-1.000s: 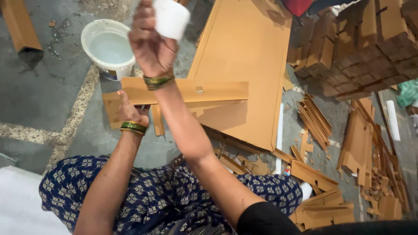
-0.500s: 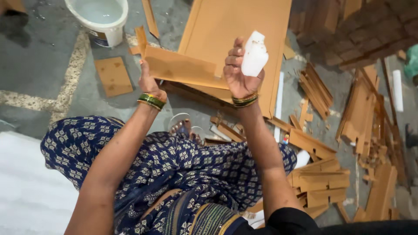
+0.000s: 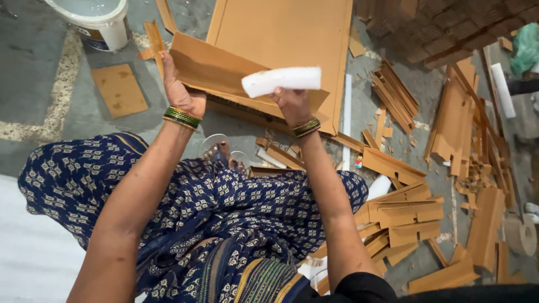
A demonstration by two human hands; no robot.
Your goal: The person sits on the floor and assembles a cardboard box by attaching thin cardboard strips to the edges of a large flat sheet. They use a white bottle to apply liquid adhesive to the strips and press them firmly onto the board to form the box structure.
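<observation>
Folded cardboard strip (image 3: 224, 70): left hand (image 3: 182, 92) clamps its end; right hand (image 3: 292, 101) grips white bottle (image 3: 282, 80), nozzle probably hidden. Best steady strip, tip gently.

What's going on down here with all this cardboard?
A person sits on the floor working with brown cardboard. The left hand grips the end of a folded cardboard strip, holding it up over a large flat cardboard sheet. The right hand holds a white bottle tipped sideways against the strip. A white bucket stands at the upper left, and cut cardboard pieces lie heaped on the right.
</observation>
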